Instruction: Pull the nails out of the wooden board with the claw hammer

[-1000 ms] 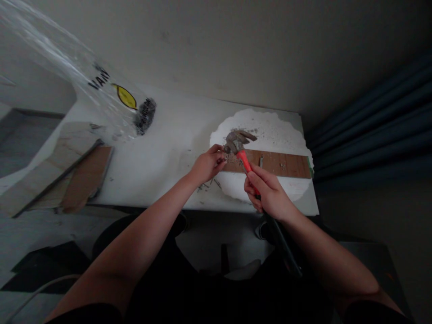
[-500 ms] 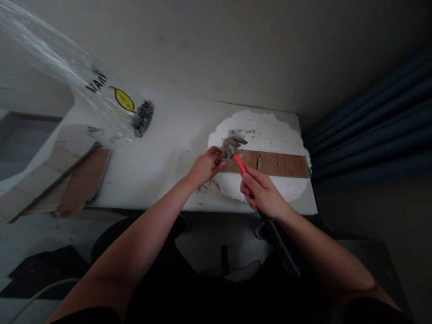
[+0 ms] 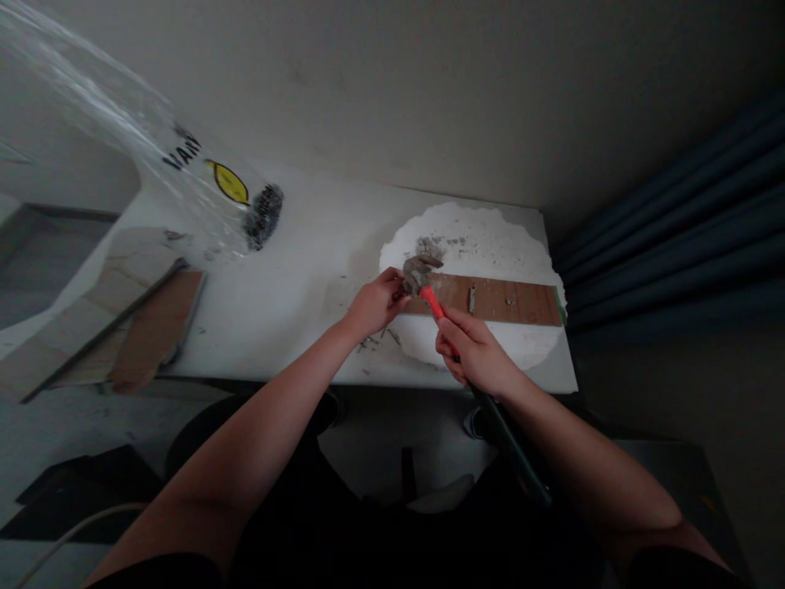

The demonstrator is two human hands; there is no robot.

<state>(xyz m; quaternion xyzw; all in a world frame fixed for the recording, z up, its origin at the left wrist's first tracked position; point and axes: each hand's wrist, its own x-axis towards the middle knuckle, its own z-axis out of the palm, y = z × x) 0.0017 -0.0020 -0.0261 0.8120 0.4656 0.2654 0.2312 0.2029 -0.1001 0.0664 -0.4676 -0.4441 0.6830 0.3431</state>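
My right hand (image 3: pixel 475 348) is closed around the claw hammer (image 3: pixel 434 303), on the orange part of a handle that runs black toward me. The hammer's grey, worn head is over the left part of a brown wooden strip (image 3: pixel 512 300). Right beside the head, the fingertips of my left hand (image 3: pixel 377 303) are pinched together at the strip's left part. What they hold, if anything, is too small and too hidden to make out. A small light-grey piece (image 3: pixel 472 299) lies across the strip.
Under the strip is a white scalloped sheet (image 3: pixel 466 222) with grey crumbs, on a white table (image 3: pixel 307 270). Thin nails or slivers (image 3: pixel 386 334) lie near my left wrist. Broken boards (image 3: pixel 156 327) and a clear plastic bag (image 3: pixel 230 184) are at left; a dark curtain (image 3: pixel 675 229) hangs at right.
The hammer head has shifted slightly left and down, nearer my left fingertips. My left hand stays in nearly the same place, and the view has moved a little.
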